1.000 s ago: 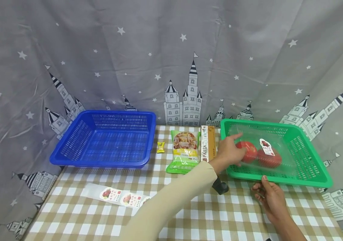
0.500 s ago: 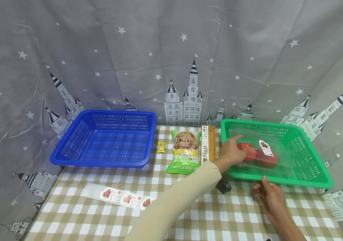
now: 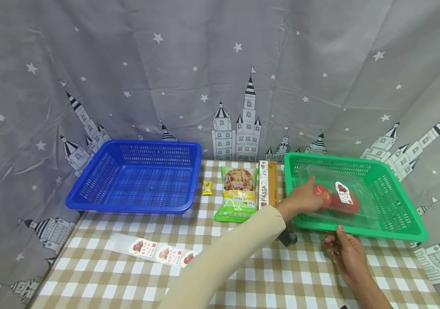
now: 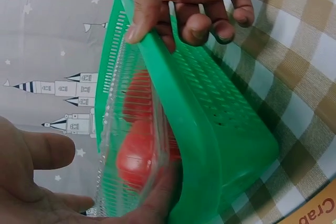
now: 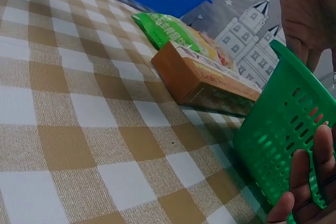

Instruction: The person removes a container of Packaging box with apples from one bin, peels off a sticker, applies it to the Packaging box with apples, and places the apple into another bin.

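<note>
In the head view, a clear plastic fruit box (image 3: 366, 214) with two red apples (image 3: 345, 203) inside and a label on its lid (image 3: 342, 191) lies in the green basket (image 3: 401, 214). My left hand (image 3: 304, 198) reaches over the basket's left side and touches the box's left end. The left wrist view has its thumb (image 4: 52, 150) held away, with a finger down between the box and the basket wall. At the front rim, my right hand (image 3: 349, 253) pinches the green edge, thumb on top and fingertips below. Its other fingers lie loosely against the outer wall.
A blue basket (image 3: 142, 189) stands at the left. Between the baskets lie a yellow wrapped sweet (image 3: 207, 188), a green food bag (image 3: 238, 193) and a pasta box (image 3: 268, 184). A sticker strip (image 3: 158, 252) lies nearer on the checked cloth; a grey curtain hangs behind.
My left hand has moved a little to the right. The fruit box and its apples have shifted slightly with it, while my right hand stays at the front rim.
</note>
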A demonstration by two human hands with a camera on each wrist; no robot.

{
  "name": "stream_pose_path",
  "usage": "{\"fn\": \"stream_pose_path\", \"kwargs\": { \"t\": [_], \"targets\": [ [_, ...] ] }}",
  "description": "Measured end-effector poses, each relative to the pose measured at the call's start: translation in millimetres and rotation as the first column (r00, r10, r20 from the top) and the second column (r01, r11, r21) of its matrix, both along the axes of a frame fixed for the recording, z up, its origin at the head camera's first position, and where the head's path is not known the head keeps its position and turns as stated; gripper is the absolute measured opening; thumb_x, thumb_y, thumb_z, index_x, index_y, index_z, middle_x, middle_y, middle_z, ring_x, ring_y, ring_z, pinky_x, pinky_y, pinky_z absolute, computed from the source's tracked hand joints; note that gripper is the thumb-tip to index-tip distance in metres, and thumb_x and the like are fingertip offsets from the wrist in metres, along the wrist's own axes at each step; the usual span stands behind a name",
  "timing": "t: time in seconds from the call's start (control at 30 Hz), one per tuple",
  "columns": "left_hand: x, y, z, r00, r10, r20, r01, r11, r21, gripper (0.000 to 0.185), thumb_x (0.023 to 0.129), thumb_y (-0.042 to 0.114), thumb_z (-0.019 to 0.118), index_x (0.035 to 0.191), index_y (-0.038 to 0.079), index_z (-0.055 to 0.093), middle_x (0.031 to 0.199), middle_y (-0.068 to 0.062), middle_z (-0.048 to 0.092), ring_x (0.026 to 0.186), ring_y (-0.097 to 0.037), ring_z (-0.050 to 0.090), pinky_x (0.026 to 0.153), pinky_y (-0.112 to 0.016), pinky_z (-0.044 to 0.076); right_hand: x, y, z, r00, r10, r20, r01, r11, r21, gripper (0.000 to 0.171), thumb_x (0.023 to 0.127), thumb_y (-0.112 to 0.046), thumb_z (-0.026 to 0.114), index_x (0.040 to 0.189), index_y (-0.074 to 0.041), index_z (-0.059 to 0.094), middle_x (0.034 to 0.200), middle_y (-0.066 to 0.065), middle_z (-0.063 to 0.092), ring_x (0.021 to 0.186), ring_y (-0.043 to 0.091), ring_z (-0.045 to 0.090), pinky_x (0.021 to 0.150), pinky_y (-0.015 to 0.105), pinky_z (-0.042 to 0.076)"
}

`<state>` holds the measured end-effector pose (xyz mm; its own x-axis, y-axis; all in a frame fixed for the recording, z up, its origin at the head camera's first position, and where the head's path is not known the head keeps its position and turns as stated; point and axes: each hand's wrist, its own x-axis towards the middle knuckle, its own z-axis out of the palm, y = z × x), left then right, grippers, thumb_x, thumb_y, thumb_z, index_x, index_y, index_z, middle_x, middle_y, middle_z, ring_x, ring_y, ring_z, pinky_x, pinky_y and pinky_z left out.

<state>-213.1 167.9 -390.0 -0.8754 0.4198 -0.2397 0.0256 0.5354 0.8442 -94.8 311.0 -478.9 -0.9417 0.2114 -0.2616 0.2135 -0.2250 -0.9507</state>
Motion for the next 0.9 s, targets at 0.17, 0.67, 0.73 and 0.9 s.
{"fn": "stream_pose_path", "kwargs": {
  "t": [0.17, 0.67, 0.73, 0.9],
  "targets": [
    [3.5, 2, 2.7, 0.999, -0.011, 0.041, 0.011, 1.000, 0.002, 0.079, 0.088, 0.022, 0.058, 0.158, 0.018, 0.020, 0.152, -0.008, 0.038, 0.139, -0.024, 0.031, 0.106, -0.037, 0.035, 1.7, 0, 0.1, 1.000, -0.003, 0.005, 0.003, 1.000, 0.007, 0.046, 0.103, -0.040, 0.045, 0.079, -0.010, 0.069, 0.075, -0.003, 0.064, 0.076, 0.010, 0.060, 0.063, 0.024, 0.049],
    [-1.3, -11, 4.0, 0.998, -0.050, 0.049, 0.044, 0.992, 0.119, 0.076, 0.085, 0.018, 0.057, 0.155, 0.013, 0.029, 0.151, -0.003, 0.041, 0.124, -0.010, 0.042, 0.102, -0.032, 0.039, 1.3, 1, 1.4, 1.000, -0.003, 0.021, 0.003, 1.000, 0.026, 0.049, 0.101, -0.046, 0.044, 0.085, -0.007, 0.068, 0.077, -0.003, 0.063, 0.075, 0.010, 0.057, 0.064, 0.024, 0.049],
    [-1.1, -19, 7.0, 0.997, -0.066, 0.026, 0.063, 0.991, 0.120, 0.071, 0.087, 0.019, 0.057, 0.153, 0.015, 0.032, 0.149, -0.002, 0.043, 0.121, -0.011, 0.045, 0.099, -0.032, 0.040, 0.2, 1, 2.5, 0.999, 0.019, 0.032, -0.020, 0.999, 0.030, 0.051, 0.101, -0.048, 0.042, 0.089, -0.006, 0.068, 0.079, -0.003, 0.064, 0.075, 0.010, 0.056, 0.065, 0.025, 0.050],
    [6.6, -69, 22.2, 0.977, -0.112, -0.183, 0.109, 0.994, -0.027, 0.063, 0.096, 0.026, 0.053, 0.155, 0.020, 0.029, 0.153, -0.003, 0.038, 0.121, -0.016, 0.052, 0.099, -0.039, 0.043, -1.9, -8, 10.8, 0.976, 0.141, 0.169, -0.162, 0.980, 0.118, 0.064, 0.103, -0.052, 0.030, 0.110, 0.002, 0.064, 0.086, 0.003, 0.067, 0.078, 0.014, 0.062, 0.069, 0.029, 0.052]
  ]
}}
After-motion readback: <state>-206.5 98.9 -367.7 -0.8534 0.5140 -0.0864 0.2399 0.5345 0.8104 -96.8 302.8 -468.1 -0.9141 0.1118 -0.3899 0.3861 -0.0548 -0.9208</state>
